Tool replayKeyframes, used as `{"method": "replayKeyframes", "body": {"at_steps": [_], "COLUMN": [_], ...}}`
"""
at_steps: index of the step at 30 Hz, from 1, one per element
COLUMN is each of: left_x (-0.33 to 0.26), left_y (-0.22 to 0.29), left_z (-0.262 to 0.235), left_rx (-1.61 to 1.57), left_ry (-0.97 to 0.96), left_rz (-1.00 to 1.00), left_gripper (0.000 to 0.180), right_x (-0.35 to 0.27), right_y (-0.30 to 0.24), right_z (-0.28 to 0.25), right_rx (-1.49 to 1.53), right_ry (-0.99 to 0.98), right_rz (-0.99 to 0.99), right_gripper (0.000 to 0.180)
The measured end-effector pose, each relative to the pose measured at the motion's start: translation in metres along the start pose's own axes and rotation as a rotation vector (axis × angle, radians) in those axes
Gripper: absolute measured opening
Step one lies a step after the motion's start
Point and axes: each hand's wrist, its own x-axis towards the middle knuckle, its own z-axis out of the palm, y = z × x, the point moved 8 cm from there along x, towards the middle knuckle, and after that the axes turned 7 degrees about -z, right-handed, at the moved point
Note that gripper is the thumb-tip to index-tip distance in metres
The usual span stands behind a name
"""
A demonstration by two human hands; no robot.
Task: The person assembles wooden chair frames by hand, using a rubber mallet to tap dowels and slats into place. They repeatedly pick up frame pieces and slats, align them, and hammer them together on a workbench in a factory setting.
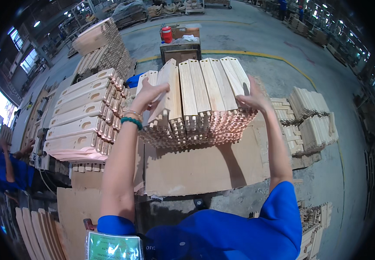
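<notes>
The left hand (148,93) has its fingers (159,88) closed around the edge of a tilted plank (165,93), thumb on the near side, lifting it out of line with the others. The right hand (251,99) lies on the far right end of the stack (200,104), fingers (241,100) slightly curled and pressed against the outermost plank; whether they clasp it or only rest there cannot be told. Both arms reach up and forward from blue sleeves, the left wrist wearing bead bracelets (131,119). The planks are pale wood with notched ends, laid side by side in several layers on a brown board (196,167) just under the hands. Left of the left fingers sits another pile of slotted pieces (81,123). Right of the right fingers, on the floor, lie smaller bundles (310,117). Beyond the stack stands a box (181,47) with a red jug (166,34) on top.
</notes>
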Motion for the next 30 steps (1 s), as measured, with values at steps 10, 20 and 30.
{"method": "replayKeyframes", "body": {"at_steps": [10,20,30], "left_x": [-0.08,-0.217,-0.312], "left_y": [-0.07,-0.159,-0.27], "left_z": [-0.037,-0.103,-0.145], "left_rx": [-1.068,-1.384,-1.294], "left_ry": [-0.431,-0.169,0.354], "left_rz": [0.11,0.145,0.09], "left_gripper": [0.067,0.075,0.057], "right_x": [0.023,0.052,0.048], "right_y": [0.006,0.017,0.03], "right_z": [0.014,0.028,0.038], "right_rx": [0.016,-0.095,-0.046], "right_ry": [-0.229,-0.283,-0.299], "right_rz": [0.272,0.313,0.376], "right_gripper": [0.119,0.119,0.125]}}
